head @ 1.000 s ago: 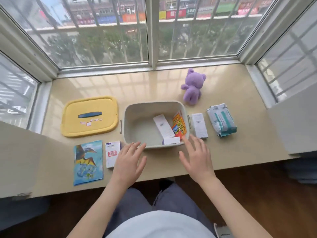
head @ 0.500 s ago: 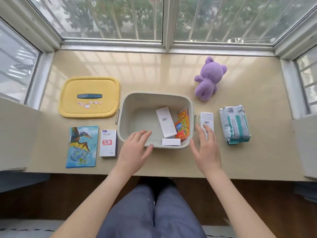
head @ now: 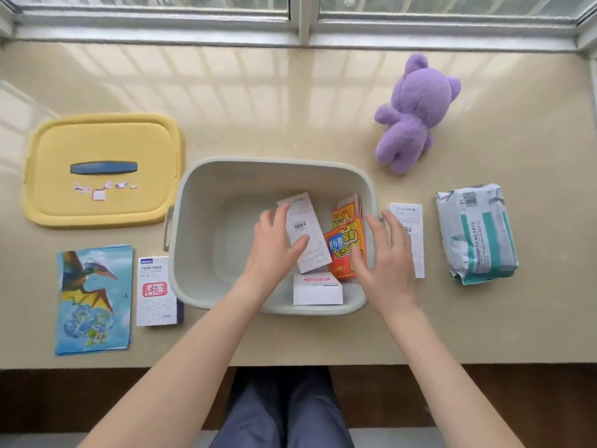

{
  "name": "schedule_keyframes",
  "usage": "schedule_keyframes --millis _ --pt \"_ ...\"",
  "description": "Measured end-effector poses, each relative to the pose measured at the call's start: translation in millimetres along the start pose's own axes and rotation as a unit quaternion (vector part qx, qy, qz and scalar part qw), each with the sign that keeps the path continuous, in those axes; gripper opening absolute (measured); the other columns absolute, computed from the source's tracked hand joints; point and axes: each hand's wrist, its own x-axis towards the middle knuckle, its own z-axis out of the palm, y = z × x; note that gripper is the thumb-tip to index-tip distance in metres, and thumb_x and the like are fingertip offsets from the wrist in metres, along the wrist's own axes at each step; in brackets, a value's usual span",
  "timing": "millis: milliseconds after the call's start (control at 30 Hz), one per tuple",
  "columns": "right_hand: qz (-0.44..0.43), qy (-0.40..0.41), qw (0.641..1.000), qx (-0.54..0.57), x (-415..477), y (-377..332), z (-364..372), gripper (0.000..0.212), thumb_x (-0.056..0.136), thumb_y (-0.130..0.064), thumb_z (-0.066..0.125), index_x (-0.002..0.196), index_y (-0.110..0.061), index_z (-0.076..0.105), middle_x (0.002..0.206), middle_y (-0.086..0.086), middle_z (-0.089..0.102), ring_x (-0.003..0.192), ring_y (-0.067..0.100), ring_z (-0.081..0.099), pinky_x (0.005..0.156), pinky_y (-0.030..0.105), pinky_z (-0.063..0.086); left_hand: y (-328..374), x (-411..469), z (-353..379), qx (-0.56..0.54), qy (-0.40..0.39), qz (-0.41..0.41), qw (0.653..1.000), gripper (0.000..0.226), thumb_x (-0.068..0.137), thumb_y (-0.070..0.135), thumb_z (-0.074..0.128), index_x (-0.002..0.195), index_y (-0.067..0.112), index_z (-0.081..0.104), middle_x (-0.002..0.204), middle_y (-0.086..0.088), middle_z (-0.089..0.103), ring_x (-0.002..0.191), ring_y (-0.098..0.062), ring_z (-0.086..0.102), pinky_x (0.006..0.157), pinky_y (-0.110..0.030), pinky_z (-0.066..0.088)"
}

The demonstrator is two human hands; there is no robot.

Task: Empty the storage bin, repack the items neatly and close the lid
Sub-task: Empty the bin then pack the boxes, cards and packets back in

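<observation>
The grey storage bin (head: 274,163) stands open at the middle of the sill. Inside it lean a tall white box (head: 308,226) and orange snack packets (head: 344,250), with a small white box with a pink label (head: 318,287) lying at the front. My left hand (head: 273,250) is inside the bin, thumb across the tall white box and fingers along its left edge. My right hand (head: 386,263) hovers over the bin's right rim with spread fingers, its fingertips on the orange packets. The yellow lid (head: 103,169) lies flat to the left of the bin.
Left of the bin lie a dinosaur booklet (head: 93,299) and a white box with a red stamp (head: 156,291). To its right are a flat white box (head: 410,227) and a pack of wipes (head: 476,234). A purple plush bear (head: 413,111) sits behind.
Both hands have moved forward from the bin's front edge into it. The left hand has taken hold of the tall white box; the right now touches the orange packets. The view has tilted down.
</observation>
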Motion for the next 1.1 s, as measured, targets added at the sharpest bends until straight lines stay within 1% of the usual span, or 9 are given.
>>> schedule_keyframes --millis 100,267,433,533,667,833,933,1033,1100 --pt "-0.002 -0.010 1.000 0.010 5.9 8.3 11.7 0.051 0.086 -0.020 0.065 0.135 -0.009 0.052 0.141 0.023 0.043 0.126 0.036 0.044 0.101 0.049 0.044 0.9 21.6 26.9 -0.012 -0.013 -0.034 0.999 0.077 0.086 0.039 0.067 0.150 0.033 0.025 0.147 -0.019 0.025 0.134 -0.036 0.031 0.107 -0.039 0.033" --pt "0.006 -0.008 0.999 0.036 6.3 11.1 17.6 0.053 0.087 -0.020 0.064 0.138 -0.012 0.050 0.147 0.020 0.037 0.131 0.035 0.042 0.104 0.049 0.043 5.8 36.4 60.5 0.028 0.014 -0.069 0.997 0.083 0.079 0.051 0.069 0.149 0.034 0.028 0.151 -0.024 0.012 0.135 -0.041 0.024 0.109 -0.044 0.031" --pt "0.009 0.000 0.999 0.037 5.1 11.1 18.8 0.053 0.088 -0.019 0.066 0.139 -0.013 0.050 0.146 0.019 0.038 0.130 0.034 0.043 0.105 0.046 0.043 6.1 42.4 70.5 0.083 0.036 -0.071 0.993 0.085 0.076 0.055 0.068 0.147 0.033 0.027 0.142 -0.022 0.022 0.121 -0.038 0.030 0.099 -0.042 0.035" --pt "0.008 0.005 0.999 0.033 5.8 10.5 18.6 0.052 0.088 -0.019 0.066 0.138 -0.011 0.051 0.145 0.021 0.039 0.131 0.034 0.042 0.105 0.046 0.043 3.1 43.7 60.6 0.059 0.029 -0.041 0.997 0.082 0.075 0.048 0.070 0.146 0.034 0.031 0.144 -0.020 0.023 0.121 -0.037 0.031 0.103 -0.043 0.034" --pt "-0.016 0.030 0.999 0.009 6.6 8.0 14.7 0.049 0.087 -0.018 0.067 0.133 -0.007 0.055 0.141 0.024 0.043 0.132 0.039 0.041 0.107 0.051 0.039 2.8 38.3 36.0 0.054 0.059 0.012 0.997 0.078 0.072 0.032 0.069 0.144 0.031 0.040 0.147 -0.023 0.024 0.121 -0.039 0.032 0.106 -0.044 0.031" --pt "-0.047 0.060 0.997 -0.021 6.0 -1.2 3.0 0.043 0.087 -0.018 0.065 0.127 -0.004 0.059 0.135 0.025 0.050 0.133 0.044 0.039 0.110 0.053 0.034 7.2 17.9 2.2 0.068 0.101 0.055 0.991 0.079 0.068 0.024 0.064 0.144 0.031 0.043 0.150 -0.019 0.026 0.117 -0.038 0.034 0.101 -0.042 0.031" --pt "-0.058 0.059 0.997 -0.008 3.4 -9.6 -5.9 0.041 0.088 -0.017 0.063 0.127 -0.003 0.059 0.134 0.024 0.051 0.133 0.044 0.040 0.109 0.054 0.035 9.2 1.9 -21.6 0.060 0.116 0.080 0.988 0.085 0.066 0.027 0.063 0.147 0.022 0.037 0.154 -0.016 0.025 0.111 -0.035 0.035 0.099 -0.039 0.031" --pt "-0.070 0.036 0.997 0.019 -2.3 -19.4 -13.6 0.041 0.089 -0.018 0.060 0.127 -0.002 0.059 0.131 0.023 0.053 0.130 0.044 0.043 0.109 0.053 0.036 11.3 -18.4 -44.6 0.022 0.128 0.081 0.988 0.092 0.066 0.028 0.066 0.150 0.010 0.031 0.152 -0.017 0.030 0.118 -0.030 0.032 0.102 -0.033 0.027" --pt "-0.076 0.004 0.996 0.045 -7.8 -26.2 -17.0 0.042 0.089 -0.021 0.057 0.127 -0.002 0.059 0.129 0.019 0.056 0.128 0.039 0.044 0.112 0.047 0.034 8.9 -32.0 -56.9 0.007 0.147 0.081 0.986 0.094 0.065 0.027 0.068 0.149 0.005 0.030 0.146 -0.017 0.039 0.123 -0.029 0.033 0.106 -0.031 0.026"
